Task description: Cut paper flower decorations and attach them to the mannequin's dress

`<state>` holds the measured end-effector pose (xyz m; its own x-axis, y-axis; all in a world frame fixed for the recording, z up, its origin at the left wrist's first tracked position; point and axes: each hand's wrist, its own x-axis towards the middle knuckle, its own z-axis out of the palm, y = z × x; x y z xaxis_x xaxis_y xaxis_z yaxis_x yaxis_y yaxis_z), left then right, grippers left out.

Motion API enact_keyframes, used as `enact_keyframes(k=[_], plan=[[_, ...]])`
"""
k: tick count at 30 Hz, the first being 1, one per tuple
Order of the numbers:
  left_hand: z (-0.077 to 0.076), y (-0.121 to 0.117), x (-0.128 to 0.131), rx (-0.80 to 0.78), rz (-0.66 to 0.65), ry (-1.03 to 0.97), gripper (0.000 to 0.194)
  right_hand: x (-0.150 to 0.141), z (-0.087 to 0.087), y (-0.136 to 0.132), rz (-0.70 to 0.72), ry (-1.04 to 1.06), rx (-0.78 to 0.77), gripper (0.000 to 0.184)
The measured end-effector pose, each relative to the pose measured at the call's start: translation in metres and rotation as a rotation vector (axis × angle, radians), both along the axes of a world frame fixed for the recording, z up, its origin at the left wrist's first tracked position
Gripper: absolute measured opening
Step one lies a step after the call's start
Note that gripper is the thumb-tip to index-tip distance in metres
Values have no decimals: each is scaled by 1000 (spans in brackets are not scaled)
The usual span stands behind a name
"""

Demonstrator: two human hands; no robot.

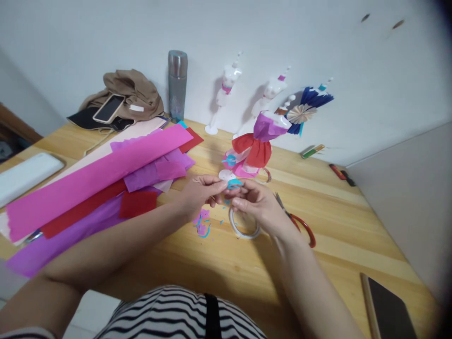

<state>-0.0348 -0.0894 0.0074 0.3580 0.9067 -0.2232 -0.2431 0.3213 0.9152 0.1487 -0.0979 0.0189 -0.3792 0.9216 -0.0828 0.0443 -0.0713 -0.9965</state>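
A small piece of turquoise paper [234,183] is pinched between my left hand [205,190] and my right hand [252,197], above the wooden table. Both hands are closed on it at the fingertips. Just beyond them stands a small dress form [270,129] wearing a purple paper top, a red skirt and pink layers, with a turquoise paper piece [230,160] at its lower left. Under my right hand lies a white tape roll [243,235]. Purple and turquoise paper scraps [202,222] lie nearer me. Scissors with red handles [302,227] rest right of my right hand.
Pink, red and purple paper sheets [102,176] cover the table's left side. A steel flask [177,84], white stands [226,89] and a blue paper-dressed figure [310,110] are along the wall. A dark tablet-like object [388,306] lies front right, a phone [108,108] back left.
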Motion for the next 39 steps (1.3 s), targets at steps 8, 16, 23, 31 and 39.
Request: enact_keyframes(k=[8,16,23,31,39], plan=[[7,-12,8,-72,58,-63,22,-16,-9,-6,-264,68,92,27],[14,-11,6,-106,36,-148,18,-3,9,-8,-88,58,26,27],[18,-9,7,50,-54,-54,15,4,19,-8,-11,7,22,25],[16,-12,10,135,166,-102,15,-13,12,-9,-36,77,22,36],[14,-9,11,83,248,-184,20,-18,15,-24,-388,-315,666,20]])
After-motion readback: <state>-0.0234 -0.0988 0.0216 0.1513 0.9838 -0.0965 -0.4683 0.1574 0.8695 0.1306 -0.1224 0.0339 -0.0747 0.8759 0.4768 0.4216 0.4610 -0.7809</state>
